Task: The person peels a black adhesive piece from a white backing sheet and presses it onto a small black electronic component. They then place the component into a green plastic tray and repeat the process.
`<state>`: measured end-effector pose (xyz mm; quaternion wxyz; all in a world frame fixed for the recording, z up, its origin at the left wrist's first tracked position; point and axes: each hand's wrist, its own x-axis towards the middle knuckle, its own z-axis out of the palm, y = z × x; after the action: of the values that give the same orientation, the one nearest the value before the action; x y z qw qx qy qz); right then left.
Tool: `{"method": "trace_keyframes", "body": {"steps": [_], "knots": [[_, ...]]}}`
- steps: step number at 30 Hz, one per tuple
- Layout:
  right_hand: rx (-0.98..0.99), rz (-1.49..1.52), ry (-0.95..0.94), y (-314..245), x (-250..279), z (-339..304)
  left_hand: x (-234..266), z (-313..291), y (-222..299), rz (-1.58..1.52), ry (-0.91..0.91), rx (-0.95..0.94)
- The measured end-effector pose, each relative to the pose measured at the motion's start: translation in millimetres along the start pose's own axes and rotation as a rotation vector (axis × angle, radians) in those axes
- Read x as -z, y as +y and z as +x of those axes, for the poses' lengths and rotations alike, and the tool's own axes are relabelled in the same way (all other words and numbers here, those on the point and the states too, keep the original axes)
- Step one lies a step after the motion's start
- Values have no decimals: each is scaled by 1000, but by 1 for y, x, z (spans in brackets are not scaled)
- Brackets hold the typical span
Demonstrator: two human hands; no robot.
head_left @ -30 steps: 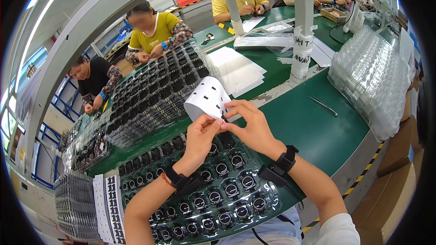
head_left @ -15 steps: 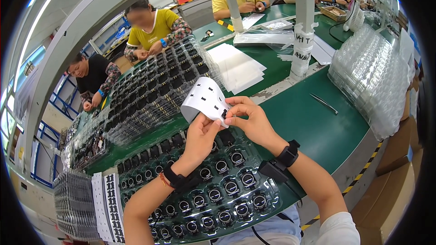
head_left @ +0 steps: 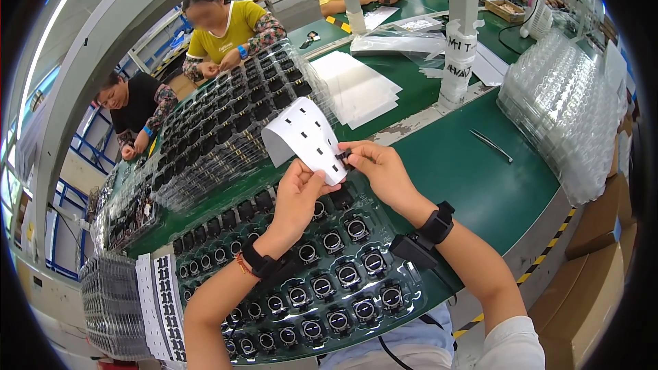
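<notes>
A white sheet (head_left: 310, 138) with rows of small black pieces curls upward between my hands. Its near end is pinched by my left hand (head_left: 295, 199), fingers closed along the lower edge. At the sheet's right edge, my right hand (head_left: 381, 173) holds a small black piece (head_left: 343, 155) between thumb and fingertips; whether the piece still touches the sheet I cannot tell. Below my forearms lies a clear plastic tray (head_left: 407, 267) holding rows of round black parts with silvery rings. My left arm covers part of it.
Tall stacked trays of black parts (head_left: 240, 106) stand beyond my left hand. White sheets (head_left: 353, 89) lie behind. Metal tweezers (head_left: 491, 145) rest at right, near stacked clear empty trays (head_left: 558, 109). A taped post (head_left: 458, 62) rises from the table. Co-workers sit across.
The sheet has shifted slightly left and up and bends less over my left hand. My right fingertips have risen a little, and the small black piece now shows more plainly in them.
</notes>
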<state>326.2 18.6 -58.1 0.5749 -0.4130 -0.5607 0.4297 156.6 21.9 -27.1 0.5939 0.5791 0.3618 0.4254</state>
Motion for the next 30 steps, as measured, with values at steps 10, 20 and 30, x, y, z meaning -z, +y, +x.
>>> {"method": "trace_keyframes", "body": {"steps": [10,20,30], "knots": [[93,-363,230,-29,-2,-6,4,-4,0,-128,5,44],[19,86,80,-23,-5,-5,-7,-8,18,-185,-5,225],[-183,422,16,-31,-1,-5,-8,-10,29,-339,-58,340]]}}
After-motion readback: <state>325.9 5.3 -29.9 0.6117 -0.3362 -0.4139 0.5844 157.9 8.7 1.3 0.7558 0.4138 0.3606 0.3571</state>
